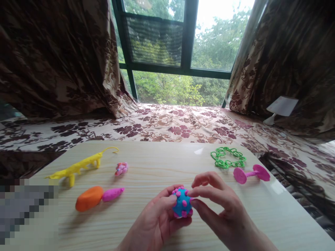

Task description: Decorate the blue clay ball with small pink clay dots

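Left hand clasping blue ball, pink-dotted; right hand pinching pink nub, at its side

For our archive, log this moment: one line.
left hand: holds pink-dotted blue clay ball; right hand: at ball's right edge; back right: green looped ring

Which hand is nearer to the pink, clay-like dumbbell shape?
Right. The right hand is apart from the dumbbell shape, on its near left side; the left hand is farther left, holding the blue clay-like ball with pink bumps.
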`<action>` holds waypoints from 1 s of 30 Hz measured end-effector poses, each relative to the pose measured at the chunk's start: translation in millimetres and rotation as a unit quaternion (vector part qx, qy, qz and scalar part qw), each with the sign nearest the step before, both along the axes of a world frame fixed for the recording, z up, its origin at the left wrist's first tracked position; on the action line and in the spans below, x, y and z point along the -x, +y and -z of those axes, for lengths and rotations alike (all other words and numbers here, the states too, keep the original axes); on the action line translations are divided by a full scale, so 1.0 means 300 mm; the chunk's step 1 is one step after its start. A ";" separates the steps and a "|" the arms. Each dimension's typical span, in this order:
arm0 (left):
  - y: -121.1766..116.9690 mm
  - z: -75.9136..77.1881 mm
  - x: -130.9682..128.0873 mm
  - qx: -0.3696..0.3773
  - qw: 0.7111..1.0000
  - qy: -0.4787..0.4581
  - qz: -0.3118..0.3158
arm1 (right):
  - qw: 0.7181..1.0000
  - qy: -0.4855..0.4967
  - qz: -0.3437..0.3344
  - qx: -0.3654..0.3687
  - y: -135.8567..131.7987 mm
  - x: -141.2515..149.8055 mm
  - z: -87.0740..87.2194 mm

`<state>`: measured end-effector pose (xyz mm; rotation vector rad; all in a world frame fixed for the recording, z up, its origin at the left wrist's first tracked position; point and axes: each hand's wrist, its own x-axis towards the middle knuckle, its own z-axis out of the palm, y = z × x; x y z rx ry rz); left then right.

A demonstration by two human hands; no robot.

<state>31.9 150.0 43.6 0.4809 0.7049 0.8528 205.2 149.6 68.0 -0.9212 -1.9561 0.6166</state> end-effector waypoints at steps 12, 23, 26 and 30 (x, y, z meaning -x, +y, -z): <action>-0.005 -0.010 -0.005 -0.016 0.997 0.069 -0.036 | 0.997 -0.064 0.017 -0.050 0.007 0.014 0.028; -0.003 -0.019 -0.011 -0.009 0.995 0.055 -0.088 | 0.996 -0.055 0.040 -0.066 -0.001 0.019 0.023; -0.009 -0.018 -0.015 -0.021 0.992 0.067 -0.105 | 0.993 -0.067 0.055 -0.076 -0.002 0.021 0.027; -0.015 -0.015 -0.018 -0.038 0.988 0.084 -0.124 | 0.991 -0.075 0.063 -0.086 -0.001 0.023 0.027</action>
